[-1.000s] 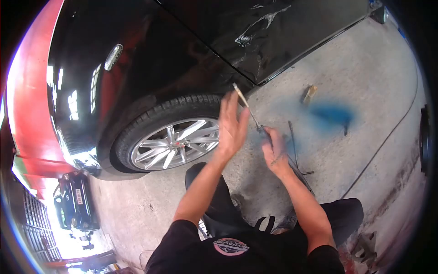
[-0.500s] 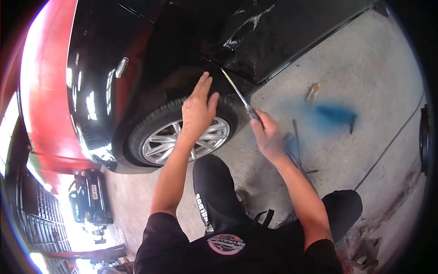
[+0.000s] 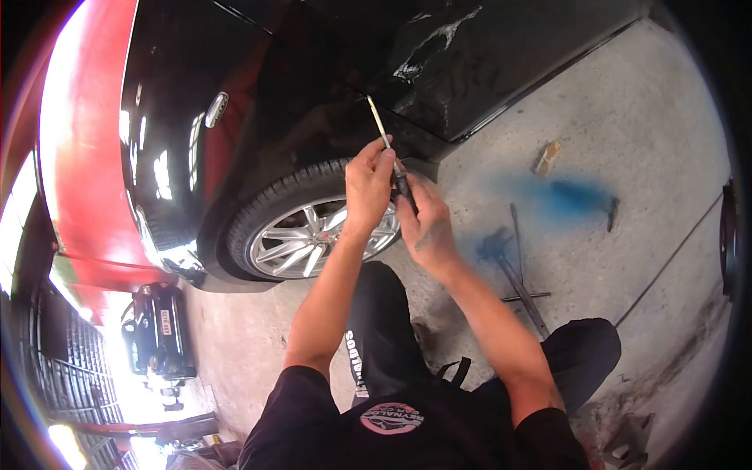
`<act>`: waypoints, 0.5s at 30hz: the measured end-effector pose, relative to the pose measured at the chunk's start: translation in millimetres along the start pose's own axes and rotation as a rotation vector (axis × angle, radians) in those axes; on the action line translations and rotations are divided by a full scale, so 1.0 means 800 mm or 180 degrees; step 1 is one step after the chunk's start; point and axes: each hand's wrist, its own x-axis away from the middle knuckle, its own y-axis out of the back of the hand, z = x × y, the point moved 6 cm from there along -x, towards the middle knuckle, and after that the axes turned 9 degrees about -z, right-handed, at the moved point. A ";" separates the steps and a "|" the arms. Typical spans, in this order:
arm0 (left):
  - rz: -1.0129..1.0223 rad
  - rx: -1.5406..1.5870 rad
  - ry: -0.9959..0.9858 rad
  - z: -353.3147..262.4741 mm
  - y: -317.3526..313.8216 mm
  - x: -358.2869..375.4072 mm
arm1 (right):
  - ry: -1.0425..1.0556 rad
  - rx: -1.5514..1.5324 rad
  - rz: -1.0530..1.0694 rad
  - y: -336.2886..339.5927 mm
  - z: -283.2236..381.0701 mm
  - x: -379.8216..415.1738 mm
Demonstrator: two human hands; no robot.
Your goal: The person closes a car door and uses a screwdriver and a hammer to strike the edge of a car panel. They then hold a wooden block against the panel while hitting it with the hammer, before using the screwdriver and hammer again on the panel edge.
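Observation:
A long thin tool (image 3: pixel 377 117) with a pale shaft and a dark handle points up at the gap between the black car's fender and its door (image 3: pixel 533 70). My right hand (image 3: pixel 424 219) is closed round the handle. Just above it, my left hand (image 3: pixel 370 185) pinches the shaft between thumb and fingers. The tip lies at the panel edge; whether it touches cannot be made out. White scuffs (image 3: pixel 427 51) mark the door panel. Behind my hands is the silver-spoked wheel (image 3: pixel 301 243).
On the concrete floor (image 3: pixel 658 125) at the right lie a cross-shaped metal tool (image 3: pixel 526 297), a tan block (image 3: pixel 548 158) and a small dark object (image 3: pixel 612 215) beside blue paint stains. A second black car (image 3: pixel 160 333) stands at the lower left.
My left hand has moved from the fender to the tool's shaft and closed on it. My right hand and the tool have shifted left, and the tool now stands more upright.

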 end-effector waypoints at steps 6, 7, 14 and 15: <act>0.0001 -0.0407 -0.0433 -0.001 0.024 -0.001 | -0.0896 -0.0622 0.0644 -0.016 0.012 0.021; 0.0010 -0.0366 -0.0442 -0.009 0.025 0.002 | -0.1076 -0.0755 0.0824 -0.009 0.005 0.028; 0.0546 0.1070 0.0868 -0.006 0.014 0.028 | -0.1250 0.1695 0.0406 0.130 -0.236 0.113; 0.0587 0.0642 0.0588 -0.010 0.015 0.027 | -0.1200 0.2403 0.0620 0.167 -0.292 0.149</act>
